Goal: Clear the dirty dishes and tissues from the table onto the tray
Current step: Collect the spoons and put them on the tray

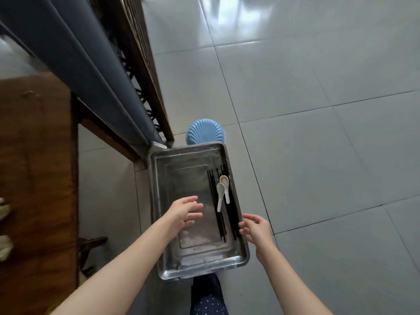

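Note:
A steel tray (181, 264) lies below me, its far end over a blue stool (204, 131). Along its right side lie several black chopsticks (231, 221) and two white spoons (221, 196). My left hand (185, 211) hovers over the tray's middle with relaxed fingers, holding nothing. At the tray's right rim, my right hand (256, 228) is spread just beside the near ends of the chopsticks, with nothing in it. The brown wooden table (36, 167) stands at the left, with crumpled tissues (4, 246) at its left edge, mostly cut off.
A grey padded bench back (75, 64) and a dark wooden lattice (141, 64) run diagonally from the top left to the tray. Pale floor tiles (318, 133) fill the right. My leg in dark dotted cloth (208, 301) is below the tray.

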`<state>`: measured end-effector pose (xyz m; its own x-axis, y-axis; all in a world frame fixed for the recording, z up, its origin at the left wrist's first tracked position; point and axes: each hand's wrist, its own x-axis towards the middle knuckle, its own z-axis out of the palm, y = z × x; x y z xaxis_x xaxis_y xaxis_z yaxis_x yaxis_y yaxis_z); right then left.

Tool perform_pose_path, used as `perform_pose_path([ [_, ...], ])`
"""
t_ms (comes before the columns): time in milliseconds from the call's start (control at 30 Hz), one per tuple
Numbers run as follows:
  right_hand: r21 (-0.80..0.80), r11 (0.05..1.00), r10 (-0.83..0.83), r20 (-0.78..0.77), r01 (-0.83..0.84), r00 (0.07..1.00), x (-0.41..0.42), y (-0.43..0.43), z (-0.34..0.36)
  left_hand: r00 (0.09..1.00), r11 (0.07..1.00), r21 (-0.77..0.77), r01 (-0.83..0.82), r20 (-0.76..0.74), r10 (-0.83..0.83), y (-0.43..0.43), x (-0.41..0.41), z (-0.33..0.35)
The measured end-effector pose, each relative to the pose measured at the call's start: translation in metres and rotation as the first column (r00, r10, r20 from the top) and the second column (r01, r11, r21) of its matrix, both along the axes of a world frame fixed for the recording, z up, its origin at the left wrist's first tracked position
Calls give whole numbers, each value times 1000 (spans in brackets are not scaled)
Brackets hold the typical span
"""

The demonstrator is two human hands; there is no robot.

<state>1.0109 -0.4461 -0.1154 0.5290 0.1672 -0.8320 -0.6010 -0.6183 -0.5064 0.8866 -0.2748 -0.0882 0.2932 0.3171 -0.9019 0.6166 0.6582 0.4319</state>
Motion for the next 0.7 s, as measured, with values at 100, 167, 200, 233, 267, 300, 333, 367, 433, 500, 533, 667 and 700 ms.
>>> perform_pose_path([
  [100, 47, 998, 41, 38, -43, 998, -24, 14, 32, 996, 997, 29, -70, 63, 68, 8, -42, 33],
  [167, 80, 995, 55, 61, -60, 997, -45, 23, 50, 987, 991, 42, -128, 102, 124, 13, -73, 52],
  [200, 93, 993, 64, 73, -71, 995, -57, 26, 58, 981, 986, 44, -163, 117, 157, 15, -90, 61],
  [233, 105, 991, 75, 82, -84, 994, -69, 29, 66, 973, 979, 48, -196, 136, 188, 17, -108, 69],
  [267, 117, 988, 87, 90, -97, 992, -83, 32, 72, 965, 973, 57, -222, 157, 210, 18, -126, 77],
  [300, 135, 985, 96, 96, -108, 991, -97, 36, 78, 957, 968, 68, -243, 177, 228, 20, -145, 86],
  [333, 152, 982, 101, 100, -115, 990, -111, 39, 84, 950, 962, 79, -263, 197, 243, 21, -165, 94],
  [367, 164, 979, 108, 102, -124, 989, -127, 42, 91, 942, 955, 89, -283, 212, 260, 22, -185, 103],
  [433, 177, 974, 126, 102, -143, 987, -160, 47, 104, 928, 938, 119, -325, 230, 292, 22, -227, 122],
  [500, 190, 968, 150, 98, -167, 984, -192, 50, 116, 905, 915, 138, -380, 259, 337, 21, -269, 140],
  [533, 196, 963, 167, 95, -182, 981, -207, 53, 120, 891, 901, 146, -409, 279, 359, 21, -289, 147],
  [667, 234, 944, 220, 81, -233, 972, -263, 72, 134, 821, 836, 147, -528, 340, 458, 27, -366, 169],
  [700, 241, 939, 233, 84, -247, 969, -277, 78, 139, 804, 820, 144, -553, 350, 481, 29, -383, 173],
])
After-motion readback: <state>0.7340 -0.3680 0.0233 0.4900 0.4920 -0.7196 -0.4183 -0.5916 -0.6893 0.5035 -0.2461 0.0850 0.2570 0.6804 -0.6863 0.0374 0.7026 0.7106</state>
